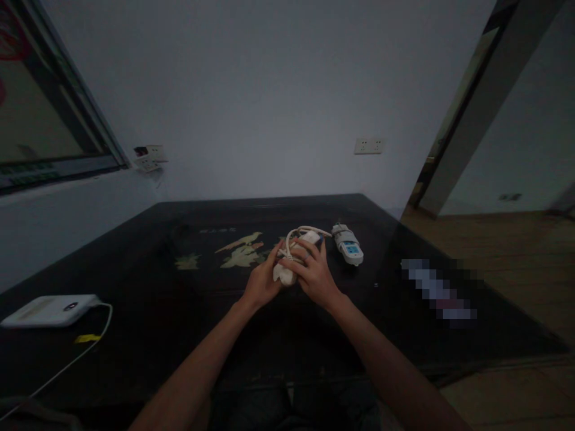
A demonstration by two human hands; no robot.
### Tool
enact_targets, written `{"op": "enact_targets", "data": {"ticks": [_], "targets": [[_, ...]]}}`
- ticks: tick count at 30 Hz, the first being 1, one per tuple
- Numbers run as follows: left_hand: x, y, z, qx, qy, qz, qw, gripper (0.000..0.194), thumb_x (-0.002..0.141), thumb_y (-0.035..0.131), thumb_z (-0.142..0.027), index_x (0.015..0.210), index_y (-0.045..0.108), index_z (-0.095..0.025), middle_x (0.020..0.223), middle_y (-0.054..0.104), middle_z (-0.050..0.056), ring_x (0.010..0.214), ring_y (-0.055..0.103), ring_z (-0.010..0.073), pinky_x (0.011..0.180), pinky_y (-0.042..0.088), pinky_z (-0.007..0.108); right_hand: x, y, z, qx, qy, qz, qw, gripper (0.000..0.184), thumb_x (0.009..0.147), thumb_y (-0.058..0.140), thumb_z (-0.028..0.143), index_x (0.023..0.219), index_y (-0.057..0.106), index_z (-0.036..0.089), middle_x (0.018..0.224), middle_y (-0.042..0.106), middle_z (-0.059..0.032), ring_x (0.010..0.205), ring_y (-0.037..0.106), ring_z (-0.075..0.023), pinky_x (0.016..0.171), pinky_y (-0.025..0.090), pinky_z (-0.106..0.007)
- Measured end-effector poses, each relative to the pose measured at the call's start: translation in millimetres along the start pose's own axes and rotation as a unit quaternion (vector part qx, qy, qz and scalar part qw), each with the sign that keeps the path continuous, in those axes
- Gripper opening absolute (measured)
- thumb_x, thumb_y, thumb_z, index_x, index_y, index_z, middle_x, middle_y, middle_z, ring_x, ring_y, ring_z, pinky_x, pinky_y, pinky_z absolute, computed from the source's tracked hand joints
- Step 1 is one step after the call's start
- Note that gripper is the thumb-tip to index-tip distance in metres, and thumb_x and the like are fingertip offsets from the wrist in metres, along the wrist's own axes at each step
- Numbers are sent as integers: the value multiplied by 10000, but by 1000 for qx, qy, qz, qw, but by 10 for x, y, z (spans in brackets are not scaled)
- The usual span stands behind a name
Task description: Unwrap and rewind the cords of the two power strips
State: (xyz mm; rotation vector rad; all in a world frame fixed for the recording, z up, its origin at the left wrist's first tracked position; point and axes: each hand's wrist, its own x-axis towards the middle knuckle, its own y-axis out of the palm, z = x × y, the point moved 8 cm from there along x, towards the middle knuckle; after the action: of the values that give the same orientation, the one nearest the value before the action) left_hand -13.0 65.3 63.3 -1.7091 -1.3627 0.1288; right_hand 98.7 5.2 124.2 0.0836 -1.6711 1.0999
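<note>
My left hand (265, 278) is closed on the near left side of an off-white corded bundle (285, 274). From the right, my right hand (314, 272) wraps its fingers over the same bundle. A pale cable (305, 228) loops up above the hands and runs right. Its far end reaches a white handheld device with blue buttons (348, 244), which has cord wound around its upper part and lies on the table. Fingers cover much of the bundle, so its exact kind is hidden.
The black table (242, 335) bears a bird-and-flower picture (242, 254). At left lie a white box-shaped device (54, 311) with a thin cord and a yellow strip (87, 339). A blurred-out item (438, 290) lies right. Wall sockets (368, 146) sit behind.
</note>
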Motion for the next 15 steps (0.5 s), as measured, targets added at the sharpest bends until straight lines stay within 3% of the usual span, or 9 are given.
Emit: {"op": "enact_targets", "data": {"ticks": [5, 8, 11, 15], "targets": [[23, 19, 69, 6, -35, 7, 999, 629, 810, 575, -277, 1395, 361, -192, 1164, 659, 126, 1013, 647, 295, 853, 488, 386, 7, -184, -111, 36, 40, -89, 995, 340, 857, 481, 85, 1063, 643, 301, 1070, 670, -23, 1162, 526, -225, 1110, 89, -599], [41, 24, 78, 11, -19, 30, 999, 594, 815, 593, -340, 1362, 402, -210, 1179, 651, 119, 1033, 634, 304, 866, 477, 391, -39, -328, -420, 109, 127, -155, 974, 284, 828, 495, 106, 1019, 636, 261, 993, 676, -30, 1005, 597, -210, 1037, 337, -496], [39, 50, 47, -10, 18, 77, 997, 598, 795, 627, -341, 1345, 416, -236, 1198, 642, 100, 1032, 627, 294, 863, 471, 377, -193, -429, -911, 226, 265, -243, 905, 196, 804, 540, 186, 986, 602, 226, 944, 651, -39, 884, 622, -206, 811, 501, -385], [15, 73, -42, -116, 44, 105, 987, 592, 764, 665, -315, 1305, 439, -236, 1193, 633, 85, 1026, 616, 265, 880, 460, 356, -419, -353, -1423, 381, 391, -317, 776, 225, 764, 643, 342, 924, 550, 215, 858, 613, 1, 721, 639, -158, 635, 527, -298]]}}
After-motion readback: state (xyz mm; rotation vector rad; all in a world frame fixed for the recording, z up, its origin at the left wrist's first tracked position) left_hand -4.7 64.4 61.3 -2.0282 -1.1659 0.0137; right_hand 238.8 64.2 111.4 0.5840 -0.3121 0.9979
